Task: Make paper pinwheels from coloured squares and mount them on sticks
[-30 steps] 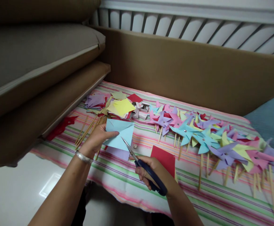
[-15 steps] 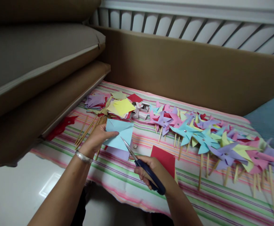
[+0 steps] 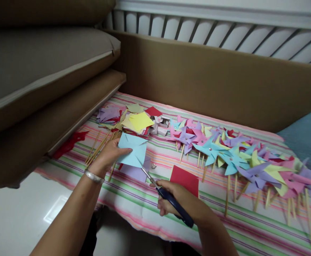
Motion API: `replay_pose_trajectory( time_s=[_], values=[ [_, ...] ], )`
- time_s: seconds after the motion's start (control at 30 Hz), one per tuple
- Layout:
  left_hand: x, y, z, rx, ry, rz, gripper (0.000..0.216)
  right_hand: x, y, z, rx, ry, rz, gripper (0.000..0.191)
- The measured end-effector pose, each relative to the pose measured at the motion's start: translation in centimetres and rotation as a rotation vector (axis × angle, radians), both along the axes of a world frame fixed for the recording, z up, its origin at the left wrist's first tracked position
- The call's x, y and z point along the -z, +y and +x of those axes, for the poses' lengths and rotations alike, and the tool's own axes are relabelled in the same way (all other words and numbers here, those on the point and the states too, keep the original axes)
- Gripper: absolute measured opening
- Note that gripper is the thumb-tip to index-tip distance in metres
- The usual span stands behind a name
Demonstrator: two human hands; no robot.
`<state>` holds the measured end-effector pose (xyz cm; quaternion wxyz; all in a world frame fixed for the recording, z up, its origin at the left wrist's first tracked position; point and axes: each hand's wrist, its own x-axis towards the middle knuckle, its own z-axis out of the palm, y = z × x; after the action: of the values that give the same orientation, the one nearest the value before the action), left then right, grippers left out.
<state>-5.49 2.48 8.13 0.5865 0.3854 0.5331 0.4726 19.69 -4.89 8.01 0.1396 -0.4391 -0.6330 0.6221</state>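
Over the striped cloth (image 3: 264, 220), the left hand (image 3: 110, 153) pinches the blue sheet (image 3: 132, 144), thumb on top. At the sheet's near corner are the scissors (image 3: 170, 199), the right hand (image 3: 180, 193) curled around their handles. Slitting this corner seems the present step; next calls for steady holding.

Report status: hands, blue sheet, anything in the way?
Left hand holds blue sheet. Right hand on scissors, tips at sheet's near-right corner. Purple sheet lies below; no obstruction seen.
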Motion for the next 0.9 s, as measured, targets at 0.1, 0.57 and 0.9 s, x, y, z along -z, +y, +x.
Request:
replay_pose_trajectory(
  time_s=[0.1, 0.57, 0.9],
  values=[
    [0.0, 0.0, -0.3, 0.022, 0.032, -0.008, 0.037, -1.1, 0.2, 1.4, 0.005, -0.017, 0.162, 0.030],
    [-0.4, -2.6, 6.1, 0.759, 0.087, -0.046, 0.029, -1.3, 2.1, 0.0, 0.469, 0.156, 0.107, 0.053],
    [0.8, -2.2, 6.6, 0.408, -0.431, -0.138, 0.021, 1.3, 3.1, 0.6, 0.956, 0.433, 0.290, 0.048]
  ],
)
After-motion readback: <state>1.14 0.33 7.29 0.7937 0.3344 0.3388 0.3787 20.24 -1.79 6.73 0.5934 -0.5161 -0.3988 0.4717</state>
